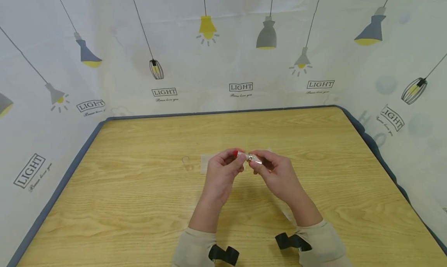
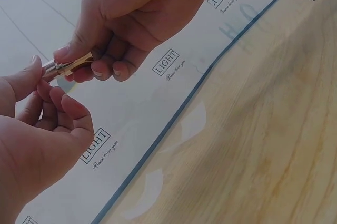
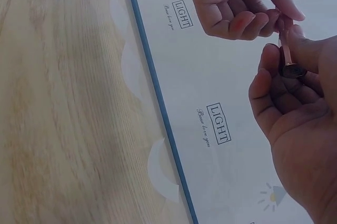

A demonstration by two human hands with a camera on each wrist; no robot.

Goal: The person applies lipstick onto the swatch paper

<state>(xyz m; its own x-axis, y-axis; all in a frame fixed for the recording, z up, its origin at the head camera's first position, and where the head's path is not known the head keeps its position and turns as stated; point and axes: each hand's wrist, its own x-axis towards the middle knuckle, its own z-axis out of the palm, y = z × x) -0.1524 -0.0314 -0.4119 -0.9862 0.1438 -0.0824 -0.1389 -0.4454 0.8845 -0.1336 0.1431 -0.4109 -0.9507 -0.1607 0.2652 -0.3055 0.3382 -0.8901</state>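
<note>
Over the middle of the table, both hands hold a small metallic lipstick (image 1: 250, 157), its red end toward the left in the head view. My left hand (image 1: 221, 170) pinches the red-ended part between thumb and fingers. The shiny base lies in the grip of my right hand (image 1: 279, 174), thumb along its side. Seen from the left wrist, the lipstick tube (image 2: 73, 66) looks gold and bridges the two hands. In the right wrist view the dark flat end of the lipstick (image 3: 293, 70) shows beside the right thumb; fingers hide much of the rest.
A pale rectangular patch (image 1: 205, 165) lies on the wooden table (image 1: 139, 205) behind the left hand, with a faint ring-shaped mark (image 1: 186, 163) beside it. Dark blue edging (image 1: 223, 113) borders the tabletop, and lamp-printed white fabric (image 1: 195, 65) rises behind and at both sides.
</note>
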